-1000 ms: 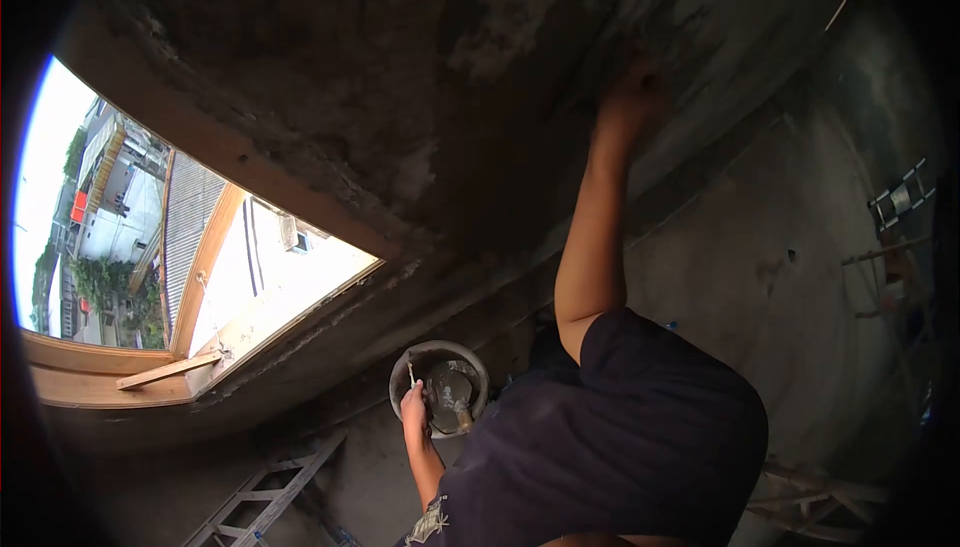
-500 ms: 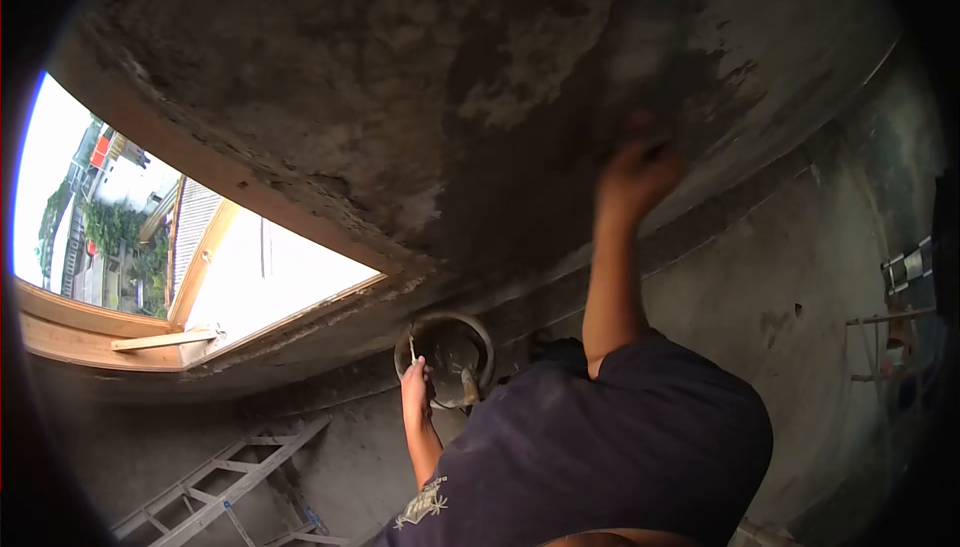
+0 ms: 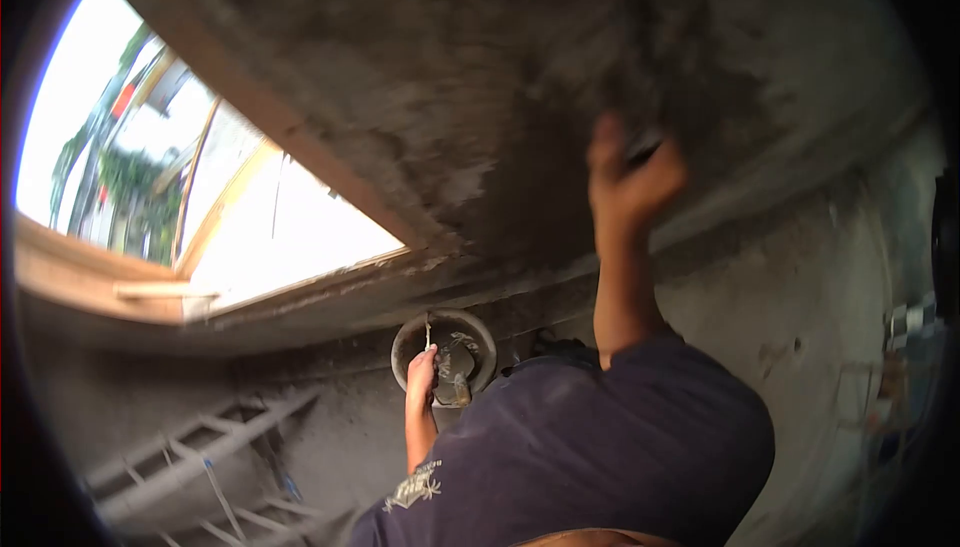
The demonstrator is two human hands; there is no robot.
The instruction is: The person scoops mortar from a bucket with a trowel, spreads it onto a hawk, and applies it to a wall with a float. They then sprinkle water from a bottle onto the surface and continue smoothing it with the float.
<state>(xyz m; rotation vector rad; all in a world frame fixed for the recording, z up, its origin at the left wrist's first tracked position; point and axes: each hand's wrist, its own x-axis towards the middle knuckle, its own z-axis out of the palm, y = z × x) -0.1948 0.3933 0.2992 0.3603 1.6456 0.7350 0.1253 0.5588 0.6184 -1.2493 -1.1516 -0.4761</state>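
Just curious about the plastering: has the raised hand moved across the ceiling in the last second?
Yes. The right hand has slid back along the ceiling, ending nearer the window frame's corner.

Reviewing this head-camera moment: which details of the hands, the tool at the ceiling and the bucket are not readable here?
- Right hand: motion-blurred against the ceiling; the dark tool it grips cannot be identified.
- Bucket: small and dim; its contents are unclear, partly covered by the left hand.
- Thin pale stick above the left hand: too small to name.
- Ladder: blurred, cut off by the lens edge.
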